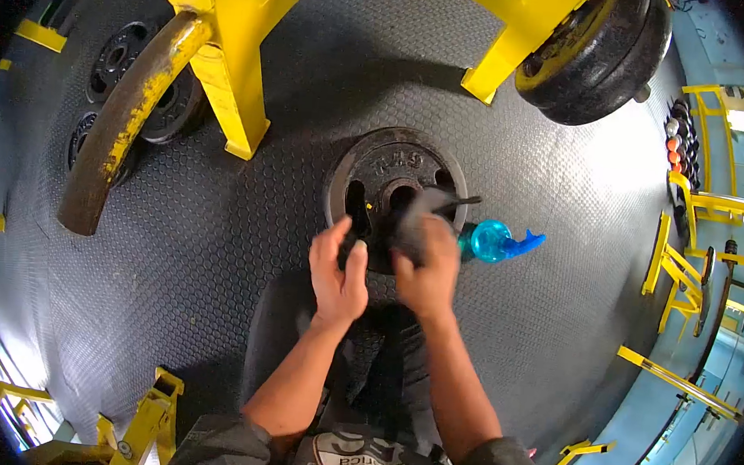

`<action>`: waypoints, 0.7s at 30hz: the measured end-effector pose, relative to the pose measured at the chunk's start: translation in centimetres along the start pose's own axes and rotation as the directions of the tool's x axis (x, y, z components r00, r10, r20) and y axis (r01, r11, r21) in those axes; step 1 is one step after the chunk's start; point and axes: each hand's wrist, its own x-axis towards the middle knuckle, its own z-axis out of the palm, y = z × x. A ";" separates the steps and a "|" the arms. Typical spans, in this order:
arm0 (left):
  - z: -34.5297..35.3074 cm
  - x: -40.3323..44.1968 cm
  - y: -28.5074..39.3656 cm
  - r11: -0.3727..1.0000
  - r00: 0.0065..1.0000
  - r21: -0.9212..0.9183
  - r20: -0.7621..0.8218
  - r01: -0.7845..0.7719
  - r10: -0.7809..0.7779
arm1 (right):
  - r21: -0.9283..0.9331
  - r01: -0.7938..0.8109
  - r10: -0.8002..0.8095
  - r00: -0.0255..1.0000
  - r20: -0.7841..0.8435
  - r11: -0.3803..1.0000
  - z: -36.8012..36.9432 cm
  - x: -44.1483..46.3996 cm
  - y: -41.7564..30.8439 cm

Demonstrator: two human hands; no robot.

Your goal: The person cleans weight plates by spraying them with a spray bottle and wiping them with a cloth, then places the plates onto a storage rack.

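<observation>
A round black weight plate [400, 159] lies flat on the dark textured floor in front of me, with raised lettering and cut-out holes. Over its lower right part my right hand [427, 267] is closed around a dark grey cloth [421, 219], blurred by motion. My left hand [338, 274] is at the plate's lower left edge, fingers apart and pointing forward, with nothing held in it. Just right of the plate is a turquoise spray bottle [487, 241] with a blue trigger. A thin black thing [462, 201] sticks out to the right above the cloth; its nature is unclear.
Yellow rack legs [243, 91] stand ahead, with a worn curved bar [127, 126] at left. More plates [119, 55] lie on the floor behind that bar. Large black plates [600, 58] hang at upper right. Yellow gym frames [683, 274] and small weights line the right side.
</observation>
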 end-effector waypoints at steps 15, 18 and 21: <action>1.8 1.7 -3.6 0.930 0.992 0.358 -0.117 0.079 -0.039 | -0.315 0.031 -0.036 0.999 -0.011 0.949 0.7 0.1 3.7; 1.9 1.9 -4.3 0.941 0.990 0.322 -0.128 0.101 -0.063 | -0.249 0.056 -0.036 0.996 0.086 0.967 -0.7 -2.7 4.3; 2.2 2.0 -4.7 0.956 0.979 0.258 -0.180 0.138 -0.092 | -0.192 -0.025 0.016 0.999 -0.048 0.981 0.4 0.3 6.7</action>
